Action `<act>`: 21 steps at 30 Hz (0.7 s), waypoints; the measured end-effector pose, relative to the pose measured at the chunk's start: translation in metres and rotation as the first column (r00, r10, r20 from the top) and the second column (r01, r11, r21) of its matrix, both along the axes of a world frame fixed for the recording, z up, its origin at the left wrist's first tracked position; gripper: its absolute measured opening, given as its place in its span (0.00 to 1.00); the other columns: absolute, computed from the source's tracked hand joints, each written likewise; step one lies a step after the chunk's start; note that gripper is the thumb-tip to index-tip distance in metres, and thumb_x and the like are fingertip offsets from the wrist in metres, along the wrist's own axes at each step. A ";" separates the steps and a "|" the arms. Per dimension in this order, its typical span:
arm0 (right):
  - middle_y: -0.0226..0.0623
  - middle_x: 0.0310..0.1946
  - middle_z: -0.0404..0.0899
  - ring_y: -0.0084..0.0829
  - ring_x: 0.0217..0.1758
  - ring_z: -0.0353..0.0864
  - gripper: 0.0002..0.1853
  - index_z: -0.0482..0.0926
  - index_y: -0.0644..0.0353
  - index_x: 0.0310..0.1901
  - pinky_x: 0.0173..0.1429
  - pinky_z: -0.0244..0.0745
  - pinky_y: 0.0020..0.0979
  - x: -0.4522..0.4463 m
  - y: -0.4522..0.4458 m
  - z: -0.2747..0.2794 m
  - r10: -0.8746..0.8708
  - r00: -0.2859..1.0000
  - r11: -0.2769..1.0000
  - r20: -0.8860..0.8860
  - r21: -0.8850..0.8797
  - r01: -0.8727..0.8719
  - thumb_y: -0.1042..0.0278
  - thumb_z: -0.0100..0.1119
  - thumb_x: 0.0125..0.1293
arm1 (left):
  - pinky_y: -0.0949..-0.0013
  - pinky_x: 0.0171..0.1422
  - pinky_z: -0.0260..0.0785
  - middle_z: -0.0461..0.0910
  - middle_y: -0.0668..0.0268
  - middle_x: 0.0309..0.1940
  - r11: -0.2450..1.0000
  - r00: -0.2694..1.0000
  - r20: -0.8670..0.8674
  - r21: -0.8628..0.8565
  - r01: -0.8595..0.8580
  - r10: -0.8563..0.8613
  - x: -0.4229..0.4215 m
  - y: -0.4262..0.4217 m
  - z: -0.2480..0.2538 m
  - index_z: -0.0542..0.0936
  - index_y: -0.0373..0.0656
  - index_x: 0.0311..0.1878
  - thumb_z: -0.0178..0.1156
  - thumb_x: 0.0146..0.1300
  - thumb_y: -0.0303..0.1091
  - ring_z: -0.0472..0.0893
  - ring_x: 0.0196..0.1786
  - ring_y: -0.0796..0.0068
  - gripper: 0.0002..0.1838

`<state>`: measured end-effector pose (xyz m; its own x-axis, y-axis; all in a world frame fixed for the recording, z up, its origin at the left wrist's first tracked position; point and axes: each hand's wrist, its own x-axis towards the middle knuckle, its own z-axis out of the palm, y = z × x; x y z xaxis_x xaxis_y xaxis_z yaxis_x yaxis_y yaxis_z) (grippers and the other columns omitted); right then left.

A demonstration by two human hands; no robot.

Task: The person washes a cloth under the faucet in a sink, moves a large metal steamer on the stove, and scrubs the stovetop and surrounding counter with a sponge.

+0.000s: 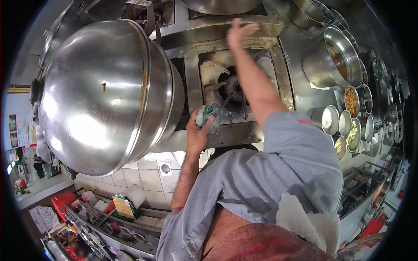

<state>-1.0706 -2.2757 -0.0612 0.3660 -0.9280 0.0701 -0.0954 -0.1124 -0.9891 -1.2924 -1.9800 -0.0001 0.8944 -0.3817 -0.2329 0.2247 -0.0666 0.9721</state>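
Observation:
My left hand [197, 132] is closed round a crumpled green-and-white soapy cloth [209, 115], held over the front edge of the stove. White suds speckle the metal beside it. Farther forward, my right hand [241, 32] reaches out with its fingers spread and nothing in them, over the raised ledge [191, 35] behind the burner. I cannot tell whether it touches the ledge. Between the two hands lies the gas burner [234, 88] in its square, stained recess, partly covered by my right forearm.
A big domed steel vessel [96, 100] fills the left side. Steel pots [313, 65] and small food containers [329, 119] crowd the right counter. Another large pan [222, 5] stands at the back. Below left is a shelf of tools [126, 230]; tiled floor [148, 191] shows beneath.

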 end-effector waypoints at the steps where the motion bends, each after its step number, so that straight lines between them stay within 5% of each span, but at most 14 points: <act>1: 0.52 0.71 0.18 0.45 0.75 0.22 0.50 0.25 0.69 0.68 0.75 0.27 0.43 -0.008 -0.044 -0.010 -0.056 0.995 0.997 0.078 0.048 0.052 0.42 0.45 0.65 | 0.76 0.51 0.67 0.78 0.69 0.41 1.000 0.999 0.024 0.006 -0.021 0.020 -0.001 0.003 -0.002 0.72 0.37 0.53 0.61 0.61 0.31 0.74 0.44 0.82 0.19; 5: 0.51 0.71 0.17 0.43 0.75 0.20 0.50 0.25 0.69 0.67 0.75 0.22 0.42 -0.039 -0.044 0.023 -0.066 0.976 0.965 0.206 0.262 0.010 0.40 0.43 0.66 | 0.76 0.51 0.66 0.77 0.68 0.41 0.996 0.995 -0.044 -0.028 -0.089 0.088 0.001 0.004 -0.012 0.72 0.37 0.53 0.62 0.60 0.32 0.74 0.44 0.81 0.19; 8: 0.55 0.70 0.18 0.49 0.74 0.17 0.56 0.25 0.71 0.67 0.74 0.20 0.46 0.016 0.014 -0.038 0.115 0.993 0.990 -0.029 0.090 -0.112 0.32 0.43 0.61 | 0.76 0.51 0.66 0.77 0.69 0.42 0.998 0.999 -0.040 -0.061 -0.024 0.021 0.008 -0.011 -0.023 0.72 0.37 0.53 0.62 0.60 0.32 0.74 0.44 0.81 0.19; 10: 0.57 0.71 0.22 0.49 0.75 0.21 0.54 0.25 0.70 0.67 0.75 0.22 0.45 0.006 0.015 -0.025 0.170 0.983 0.972 -0.063 0.173 -0.157 0.34 0.44 0.62 | 0.76 0.50 0.66 0.77 0.69 0.42 1.000 1.000 -0.009 -0.004 0.021 -0.021 0.009 -0.021 -0.006 0.72 0.37 0.53 0.62 0.60 0.33 0.74 0.44 0.81 0.19; 12: 0.55 0.71 0.25 0.46 0.75 0.25 0.53 0.25 0.68 0.68 0.75 0.25 0.42 0.001 -0.031 -0.033 -0.073 0.982 0.978 0.176 0.204 0.036 0.38 0.46 0.64 | 0.76 0.50 0.66 0.78 0.69 0.41 1.000 0.999 0.043 -0.023 0.003 -0.002 0.010 -0.019 -0.005 0.72 0.37 0.52 0.62 0.60 0.33 0.74 0.44 0.81 0.19; 14: 0.52 0.72 0.24 0.42 0.76 0.27 0.50 0.25 0.67 0.68 0.76 0.26 0.39 -0.030 -0.069 -0.002 -0.133 0.822 0.869 0.554 0.464 -0.172 0.44 0.48 0.66 | 0.76 0.50 0.66 0.78 0.68 0.41 0.999 0.999 0.033 -0.031 -0.041 0.042 0.012 -0.010 -0.008 0.72 0.37 0.52 0.62 0.60 0.33 0.74 0.44 0.81 0.19; 17: 0.50 0.72 0.22 0.40 0.76 0.25 0.50 0.25 0.67 0.68 0.76 0.26 0.38 -0.023 -0.045 -0.008 -0.104 0.869 0.905 0.483 0.409 -0.119 0.46 0.50 0.66 | 0.76 0.49 0.66 0.77 0.68 0.41 0.993 0.996 0.010 -0.076 -0.087 0.088 0.009 -0.009 -0.018 0.73 0.37 0.52 0.62 0.60 0.33 0.74 0.43 0.81 0.19; 20: 0.52 0.71 0.20 0.43 0.76 0.23 0.53 0.26 0.68 0.68 0.75 0.25 0.40 -0.005 -0.014 -0.027 0.055 0.978 0.948 0.203 0.297 -0.115 0.44 0.52 0.63 | 0.76 0.51 0.66 0.77 0.68 0.41 0.994 0.998 0.011 -0.087 -0.061 0.062 0.011 -0.020 -0.014 0.73 0.37 0.53 0.63 0.60 0.33 0.75 0.44 0.81 0.19; 21: 0.54 0.71 0.21 0.44 0.76 0.23 0.54 0.27 0.69 0.68 0.75 0.26 0.41 -0.006 -0.027 -0.025 -0.035 0.962 0.948 0.270 0.313 -0.053 0.42 0.52 0.62 | 0.76 0.51 0.66 0.77 0.68 0.41 0.998 0.999 0.037 -0.052 -0.024 0.026 0.011 -0.021 -0.010 0.73 0.38 0.53 0.63 0.60 0.33 0.75 0.44 0.81 0.19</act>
<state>-1.0763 -2.3026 -0.0858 0.3827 -0.9149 -0.1282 0.1780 0.2091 -0.9615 -1.2817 -2.0012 -0.0100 0.9115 -0.3701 -0.1795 0.1888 -0.0113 0.9820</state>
